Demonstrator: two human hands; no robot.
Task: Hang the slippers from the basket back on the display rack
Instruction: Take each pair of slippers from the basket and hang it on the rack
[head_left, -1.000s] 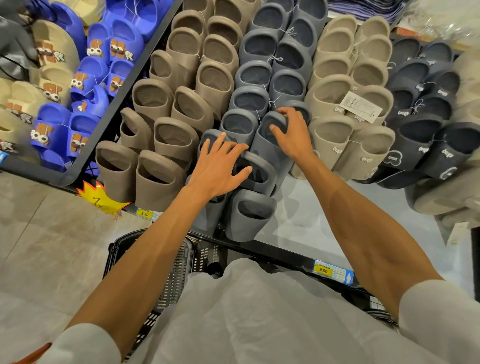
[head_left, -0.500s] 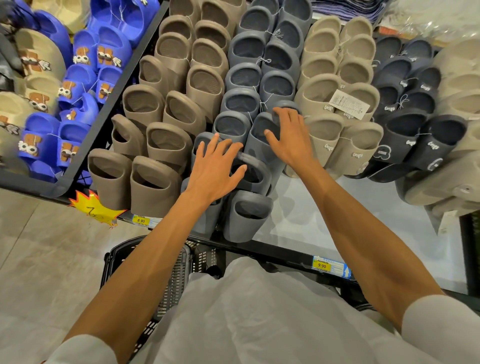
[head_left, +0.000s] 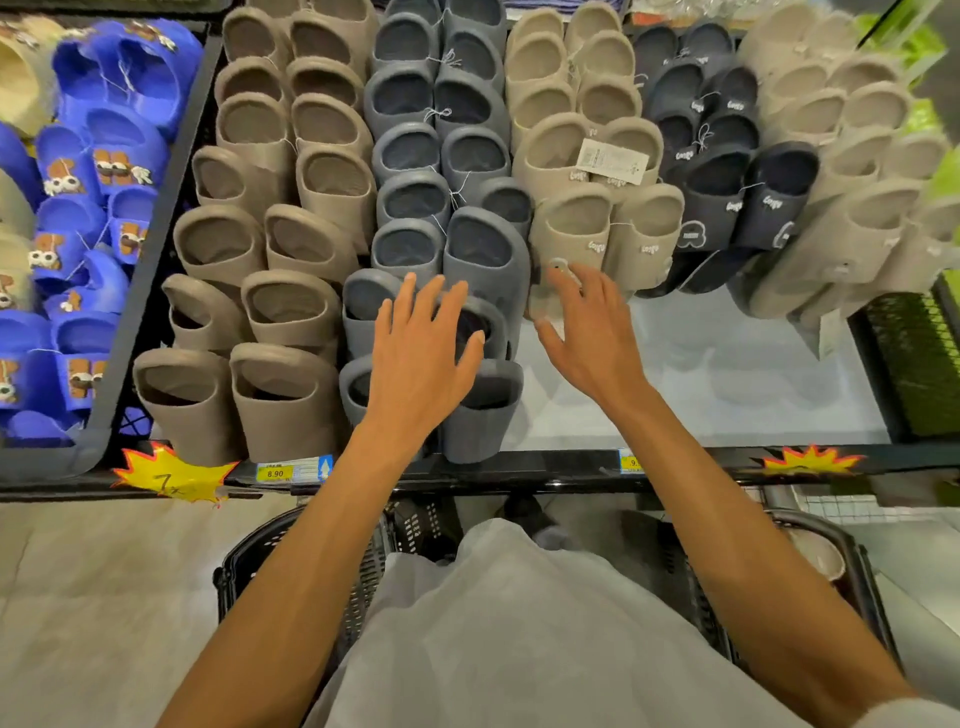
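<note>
Both hands are spread flat and grip nothing: the left hand (head_left: 423, 358) presses the grey slippers (head_left: 483, 260) on the rack (head_left: 519, 462), and the right hand (head_left: 587, 322) hovers just right of them. Seat each pair squarely before letting go. The slippers look like matte, rounded foam. The basket (head_left: 415, 525) sits below the rack.

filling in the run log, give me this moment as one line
left hand: open, over grey slippers | right hand: open, empty, beside beige slippers | basket: below rack
</note>
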